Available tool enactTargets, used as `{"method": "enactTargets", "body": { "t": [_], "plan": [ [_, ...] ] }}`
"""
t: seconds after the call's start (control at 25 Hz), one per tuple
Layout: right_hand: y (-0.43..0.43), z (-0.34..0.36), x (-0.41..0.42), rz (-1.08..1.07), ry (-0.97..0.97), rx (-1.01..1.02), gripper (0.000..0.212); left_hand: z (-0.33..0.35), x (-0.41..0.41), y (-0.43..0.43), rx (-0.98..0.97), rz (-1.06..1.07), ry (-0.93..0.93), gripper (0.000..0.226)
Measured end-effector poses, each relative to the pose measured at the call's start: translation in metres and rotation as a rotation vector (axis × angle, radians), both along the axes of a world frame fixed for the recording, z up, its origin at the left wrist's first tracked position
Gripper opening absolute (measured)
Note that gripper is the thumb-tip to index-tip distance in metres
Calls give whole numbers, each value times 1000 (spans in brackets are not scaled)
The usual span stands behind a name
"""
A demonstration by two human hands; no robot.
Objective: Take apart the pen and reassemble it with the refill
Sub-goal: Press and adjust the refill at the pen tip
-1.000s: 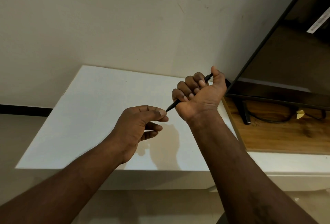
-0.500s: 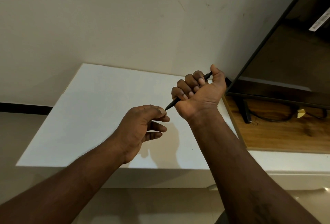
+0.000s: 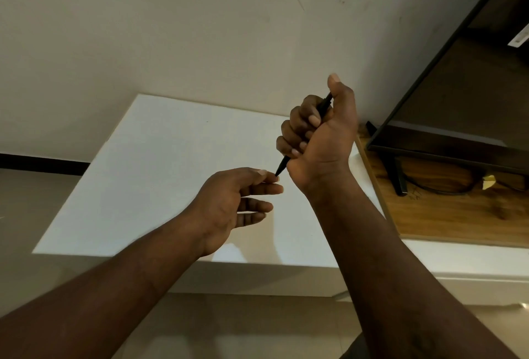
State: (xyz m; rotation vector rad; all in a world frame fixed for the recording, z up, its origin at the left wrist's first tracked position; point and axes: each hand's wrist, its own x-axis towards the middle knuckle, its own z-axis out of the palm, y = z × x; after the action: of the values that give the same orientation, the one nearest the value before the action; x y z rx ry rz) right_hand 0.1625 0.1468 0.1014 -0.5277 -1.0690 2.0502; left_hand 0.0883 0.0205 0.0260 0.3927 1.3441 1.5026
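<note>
Above the white tabletop (image 3: 160,164), the right hand (image 3: 317,132) fists the black pen (image 3: 282,164), tip slanting down-left. The left hand (image 3: 232,204) has let go its pinch on that tip, and its fingers now lie nearly straight, seemingly empty. I judge the pen not yet apart.

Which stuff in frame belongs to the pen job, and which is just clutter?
Job: pen; right hand, gripping it; left hand, at its tip.
Lying about: white table; TV; cable; wooden shelf.
</note>
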Motion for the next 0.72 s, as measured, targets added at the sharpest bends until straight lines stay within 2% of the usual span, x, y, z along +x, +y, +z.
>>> {"method": "enactTargets", "body": {
  "t": [0.24, 0.44, 0.72],
  "plan": [
    [-10, 2, -6, -73, -121, 93, 54, 1, 1, -1, -13, -3, 9, 29],
    [-12, 0, -3, -12, -133, 86, 64, 3, 1, -2, -7, -3, 9, 28],
    [-12, 2, -7, 1, -120, 68, 55, 4, 2, -1, -13, 2, 7, 28]
  ]
}}
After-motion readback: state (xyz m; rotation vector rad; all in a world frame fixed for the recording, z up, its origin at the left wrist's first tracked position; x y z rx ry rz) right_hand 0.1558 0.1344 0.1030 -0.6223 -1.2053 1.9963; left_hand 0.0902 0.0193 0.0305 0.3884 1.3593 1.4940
